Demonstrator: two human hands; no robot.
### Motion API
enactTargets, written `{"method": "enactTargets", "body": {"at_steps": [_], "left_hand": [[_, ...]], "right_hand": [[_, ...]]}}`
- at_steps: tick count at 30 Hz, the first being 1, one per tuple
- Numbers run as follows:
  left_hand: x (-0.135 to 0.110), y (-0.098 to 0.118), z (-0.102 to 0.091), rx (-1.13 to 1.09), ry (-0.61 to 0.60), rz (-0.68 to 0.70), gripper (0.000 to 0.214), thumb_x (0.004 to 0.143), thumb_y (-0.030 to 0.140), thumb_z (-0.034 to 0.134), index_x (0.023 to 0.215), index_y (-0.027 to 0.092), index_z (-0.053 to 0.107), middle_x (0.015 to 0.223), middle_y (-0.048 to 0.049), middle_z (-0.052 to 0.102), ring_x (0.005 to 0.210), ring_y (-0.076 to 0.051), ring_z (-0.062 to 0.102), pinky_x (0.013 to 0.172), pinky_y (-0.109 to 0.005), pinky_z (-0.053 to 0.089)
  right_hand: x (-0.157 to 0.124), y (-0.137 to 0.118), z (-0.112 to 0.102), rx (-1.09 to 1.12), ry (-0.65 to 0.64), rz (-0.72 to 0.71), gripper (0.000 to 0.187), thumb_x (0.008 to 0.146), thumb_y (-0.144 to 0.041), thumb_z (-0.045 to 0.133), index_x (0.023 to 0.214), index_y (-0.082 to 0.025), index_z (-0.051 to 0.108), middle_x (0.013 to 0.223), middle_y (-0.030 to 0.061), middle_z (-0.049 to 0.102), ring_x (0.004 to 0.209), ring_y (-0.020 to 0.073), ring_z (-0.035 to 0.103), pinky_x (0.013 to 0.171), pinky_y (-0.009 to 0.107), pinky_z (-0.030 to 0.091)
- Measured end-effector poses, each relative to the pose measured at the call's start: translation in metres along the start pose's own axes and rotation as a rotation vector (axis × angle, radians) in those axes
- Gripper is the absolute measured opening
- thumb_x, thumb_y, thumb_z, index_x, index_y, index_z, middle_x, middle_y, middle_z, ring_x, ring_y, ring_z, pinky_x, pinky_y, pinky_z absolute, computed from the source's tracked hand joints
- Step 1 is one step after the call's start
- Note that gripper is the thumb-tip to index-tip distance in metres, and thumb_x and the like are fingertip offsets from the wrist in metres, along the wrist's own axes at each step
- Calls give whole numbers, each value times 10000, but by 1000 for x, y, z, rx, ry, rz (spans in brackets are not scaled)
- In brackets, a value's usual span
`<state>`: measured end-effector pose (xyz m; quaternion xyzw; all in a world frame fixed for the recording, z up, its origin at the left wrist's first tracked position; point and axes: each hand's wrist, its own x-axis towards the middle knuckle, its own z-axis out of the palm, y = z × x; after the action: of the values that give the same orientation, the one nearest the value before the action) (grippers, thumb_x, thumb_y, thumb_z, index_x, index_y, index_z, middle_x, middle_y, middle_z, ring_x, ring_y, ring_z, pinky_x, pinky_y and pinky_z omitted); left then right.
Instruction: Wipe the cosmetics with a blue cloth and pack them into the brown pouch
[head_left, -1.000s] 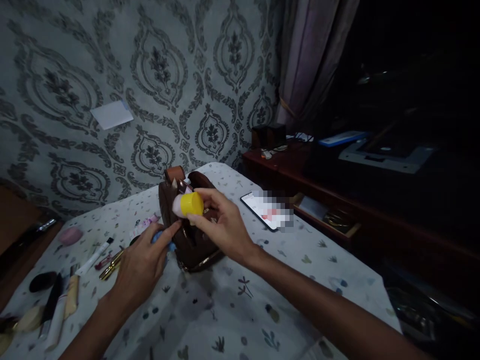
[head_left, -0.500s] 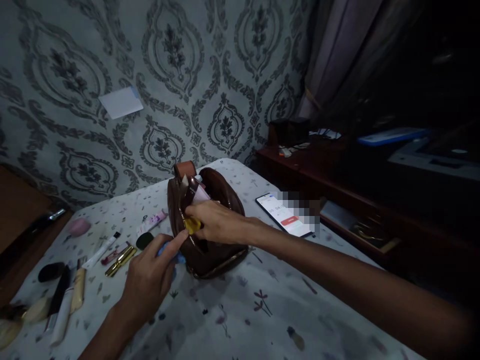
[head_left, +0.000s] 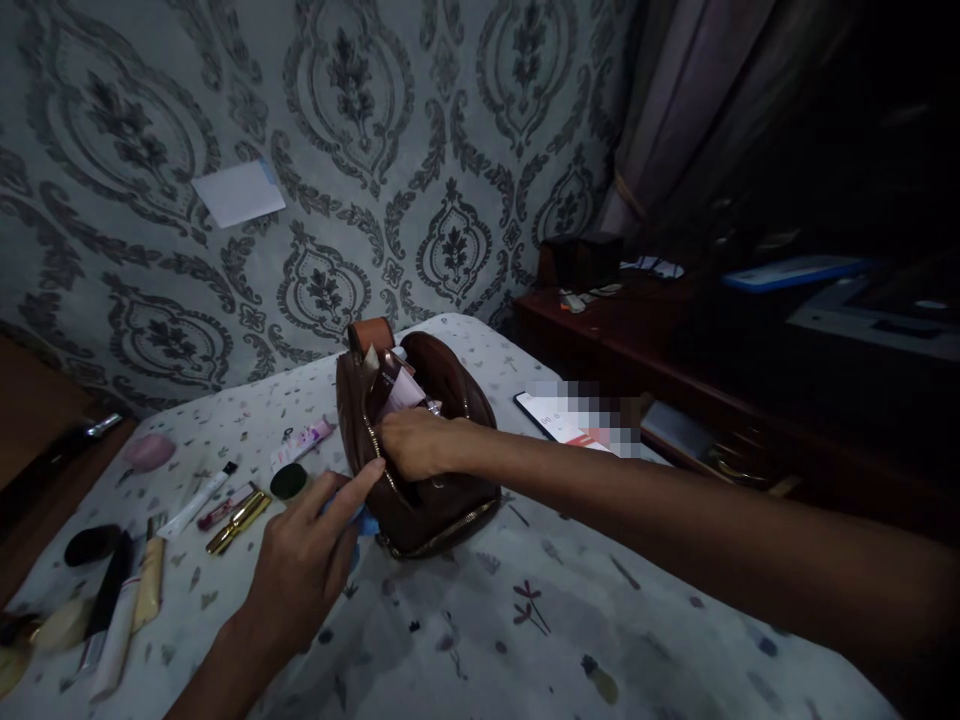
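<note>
A brown leather pouch (head_left: pixel 442 500) stands open on the flower-print cloth (head_left: pixel 525 640), with tubes and packets sticking out of its top. My right hand (head_left: pixel 416 445) reaches into the opening, its fingers curled down inside and their tips hidden. My left hand (head_left: pixel 304 570) is at the pouch's left side. Its forefinger stretches to the zip edge and its other fingers close around a small blue thing (head_left: pixel 366 522). The yellow-capped bottle is out of sight.
Cosmetics lie left of the pouch: a pink tube (head_left: pixel 301 444), a dark round lid (head_left: pixel 289 481), a gold lipstick (head_left: pixel 238 521), a white tube (head_left: pixel 196 500), a pink sponge (head_left: pixel 148 452), brushes (head_left: pixel 120 610). A lit phone (head_left: pixel 559 415) lies right of it. A dark wooden cabinet (head_left: pixel 675 370) stands beyond.
My right hand has carried the yellow-capped bottle down into the pouch, where it no longer shows. My left hand has stayed at the pouch's edge.
</note>
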<state>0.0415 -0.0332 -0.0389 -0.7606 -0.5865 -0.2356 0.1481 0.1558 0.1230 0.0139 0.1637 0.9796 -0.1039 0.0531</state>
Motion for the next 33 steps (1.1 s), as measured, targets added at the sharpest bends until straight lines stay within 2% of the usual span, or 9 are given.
{"method": "enactTargets", "body": {"at_steps": [4, 7, 9, 12, 14, 18, 20, 23, 33], "left_hand": [[0, 0, -1, 18, -10, -2, 495, 946, 108, 400, 1421, 246, 419, 887, -23, 545, 717, -137, 574, 598, -205, 437], [0, 0, -1, 36, -2, 16, 509, 946, 111, 399, 1437, 244, 400, 882, -26, 544, 717, -143, 577, 597, -208, 439], [-1, 0, -1, 43, -2, 25, 531, 948, 110, 392, 1460, 249, 368, 891, -32, 552, 729, -148, 581, 596, -208, 440], [-1, -1, 0, 42, -18, 17, 564, 949, 104, 385, 1486, 266, 330, 913, -38, 563, 723, -149, 579, 578, -204, 434], [-1, -1, 2, 24, -24, 7, 580, 946, 98, 388, 1493, 276, 319, 918, -38, 567, 710, -143, 579, 578, -200, 436], [1, 0, 6, 11, -18, -4, 586, 946, 102, 398, 1498, 279, 320, 910, -41, 581, 688, -138, 578, 565, -194, 435], [1, 0, 7, 13, -18, -14, 575, 948, 111, 398, 1494, 280, 333, 904, -43, 581, 678, -139, 575, 553, -195, 429], [1, 0, 8, 5, -29, -19, 577, 944, 105, 391, 1491, 279, 335, 909, -45, 586, 679, -141, 579, 562, -202, 434], [2, 1, 5, -16, -25, -8, 567, 945, 103, 401, 1486, 265, 343, 922, -53, 594, 723, -151, 599, 579, -202, 452]], "right_hand": [[-8, 4, -3, 17, -6, -2, 161, 738, -88, 665, 886, -92, 730, 905, 173, 747, 807, 291, 718, 595, 310, 524], [-27, 10, -3, 62, 152, -22, 136, 791, -135, 654, 913, -110, 709, 1002, 161, 730, 892, 284, 700, 641, 308, 514], [-47, 12, 0, 85, 232, -43, 82, 844, -189, 649, 838, -127, 703, 912, 131, 729, 852, 261, 693, 667, 310, 501], [-83, 12, 10, 176, 271, -100, 154, 862, -227, 667, 716, -179, 670, 716, 39, 677, 639, 176, 644, 563, 267, 455], [-104, 10, 22, 188, 345, -186, 61, 819, -151, 698, 803, -207, 679, 779, 21, 679, 684, 173, 645, 600, 267, 481], [-130, 7, 51, 135, 503, -252, 368, 784, -22, 608, 1090, -218, 665, 994, 80, 717, 925, 226, 658, 814, 336, 543], [-136, 8, 65, 129, 551, -261, 507, 796, -25, 581, 1270, -204, 591, 1155, 107, 700, 1072, 244, 639, 932, 372, 533], [-139, 11, 80, 126, 585, -245, 566, 840, -47, 562, 1384, -192, 505, 1275, 115, 660, 1193, 244, 602, 1015, 397, 517], [-135, 8, 85, 120, 610, -228, 507, 860, -61, 580, 1350, -185, 537, 1265, 116, 665, 1217, 245, 590, 1025, 404, 523]]}}
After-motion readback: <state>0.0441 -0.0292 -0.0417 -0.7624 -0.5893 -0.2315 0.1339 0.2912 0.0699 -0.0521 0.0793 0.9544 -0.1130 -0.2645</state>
